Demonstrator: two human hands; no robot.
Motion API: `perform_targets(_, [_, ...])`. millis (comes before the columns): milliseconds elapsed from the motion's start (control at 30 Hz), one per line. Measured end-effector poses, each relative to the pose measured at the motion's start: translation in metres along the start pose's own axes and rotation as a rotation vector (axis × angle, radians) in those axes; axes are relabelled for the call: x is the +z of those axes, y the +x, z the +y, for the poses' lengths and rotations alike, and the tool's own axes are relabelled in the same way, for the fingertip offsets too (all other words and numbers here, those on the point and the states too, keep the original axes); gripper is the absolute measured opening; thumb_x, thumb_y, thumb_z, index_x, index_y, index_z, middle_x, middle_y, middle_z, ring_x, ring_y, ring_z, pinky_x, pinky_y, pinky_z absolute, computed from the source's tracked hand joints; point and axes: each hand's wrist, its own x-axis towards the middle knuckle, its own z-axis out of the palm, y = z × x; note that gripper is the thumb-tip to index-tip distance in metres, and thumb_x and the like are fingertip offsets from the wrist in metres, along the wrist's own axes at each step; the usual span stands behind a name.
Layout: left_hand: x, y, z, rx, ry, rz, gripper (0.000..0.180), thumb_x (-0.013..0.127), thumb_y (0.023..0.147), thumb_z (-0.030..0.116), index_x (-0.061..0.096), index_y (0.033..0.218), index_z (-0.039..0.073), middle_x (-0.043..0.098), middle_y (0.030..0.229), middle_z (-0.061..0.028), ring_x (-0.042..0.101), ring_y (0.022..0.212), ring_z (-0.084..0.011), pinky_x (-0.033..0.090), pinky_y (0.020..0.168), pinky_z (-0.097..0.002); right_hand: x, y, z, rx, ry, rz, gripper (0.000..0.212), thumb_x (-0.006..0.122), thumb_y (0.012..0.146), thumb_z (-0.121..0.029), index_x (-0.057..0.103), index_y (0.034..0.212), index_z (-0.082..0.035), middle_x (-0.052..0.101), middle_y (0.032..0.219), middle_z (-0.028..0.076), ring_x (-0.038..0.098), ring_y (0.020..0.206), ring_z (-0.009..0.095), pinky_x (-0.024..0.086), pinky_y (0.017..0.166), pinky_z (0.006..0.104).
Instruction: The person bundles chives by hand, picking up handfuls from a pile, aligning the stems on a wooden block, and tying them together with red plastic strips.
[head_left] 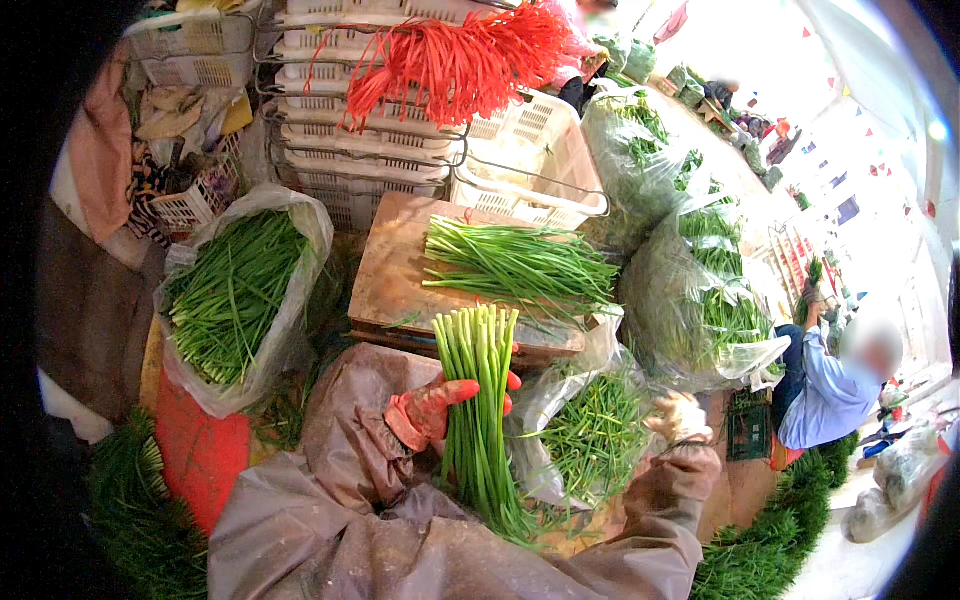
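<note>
My left hand (440, 408), in a red glove, is closed around a bunch of garlic chives (478, 400). The pale cut ends point up and the green leaves hang down over my lap. Off to the right, my right hand (682, 418) is in a light glove and blurred by motion. It is over the right edge of an open plastic bag of loose green leaves (597, 432), and its fingers cannot be made out. Beyond the held bunch, another pile of chives (515, 258) lies across a low wooden board (395, 255).
A clear bag of chives (240, 290) stands at left. Behind the board are stacked white crates (360, 165) topped with red ties (465, 65), beside an open white basket (540, 150). Tall filled bags (700, 290) line the right, near a seated person in blue (825, 390).
</note>
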Motion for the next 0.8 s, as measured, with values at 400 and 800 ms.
perform_targets(400, [-0.046, -0.018, -0.005, 0.296, 0.037, 0.468, 0.046, 0.063, 0.089, 0.023, 0.050, 0.130, 0.007, 0.053, 0.130, -0.0066, 0.051, 0.118, -0.0206, 0.040, 0.101, -0.0378, -0.064, 0.007, -0.332, -0.647, 1.304, 0.230, 0.131, 0.089, 0.053, -0.022, -0.001, 0.144, 0.006, 0.024, 0.144, 0.028, 0.026, 0.135, 0.036, 0.024, 0.111, 0.0345])
perform_targets(800, [-0.080, 0.070, 0.051, 0.528, 0.169, 0.260, 0.068, 0.069, 0.085, 0.020, 0.033, 0.141, 0.008, 0.050, 0.131, -0.0071, 0.047, 0.119, -0.0175, 0.036, 0.103, -0.0335, -0.113, 0.112, -0.286, -0.587, 0.551, 0.227, 0.083, 0.069, 0.072, -0.015, 0.026, 0.142, -0.008, 0.063, 0.100, 0.015, 0.062, 0.090, 0.032, 0.051, 0.078, 0.0382])
